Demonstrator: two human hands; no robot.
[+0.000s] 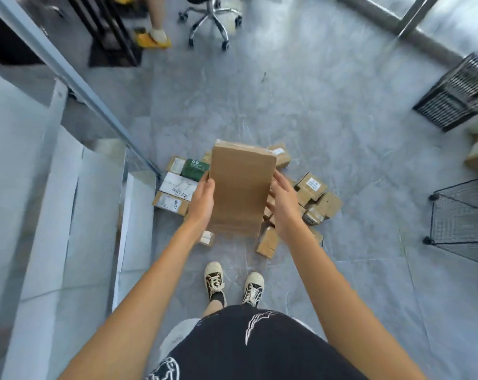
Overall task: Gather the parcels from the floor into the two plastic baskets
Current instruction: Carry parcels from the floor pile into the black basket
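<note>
Scene: person stands on grey floor (342, 119), both arms out, holding a long brown parcel (239, 187) up over a heap of parcels (312, 198).
Left hand (202, 200): on parcel's left edge, thumb on top face, fingers curled round the side; fingertips hidden behind the cardboard.
Right hand (283, 207): against parcel's right edge, fingers straight & close together, thumb along the edge. Cannot tell if it grips or just steadies.
Held parcel: plain cardboard, lifted clear of floor, blocks view of the heap's middle.
Floor heap: approx. a dozen small cartons visible, exact no. unclear due to overlap. One dark green box (195, 168) & two white-labelled cartons (177, 186) at left; brown taped ones at right.
Baskets: two black mesh ones at right. One (457, 94) far right near a pipe, tilted; the other (463, 223) nearer, well apart from the heap. Contents not clear.
In the way: white panels (67, 215) & a metal rail (76, 86) close on the left, touching the heap's left side.
Background: office chair base (213, 20) w/ castors; a second person's leg & yellow slipper (152, 39) beside it.
Below: two canvas shoes (233, 286), dark printed shorts.
</note>
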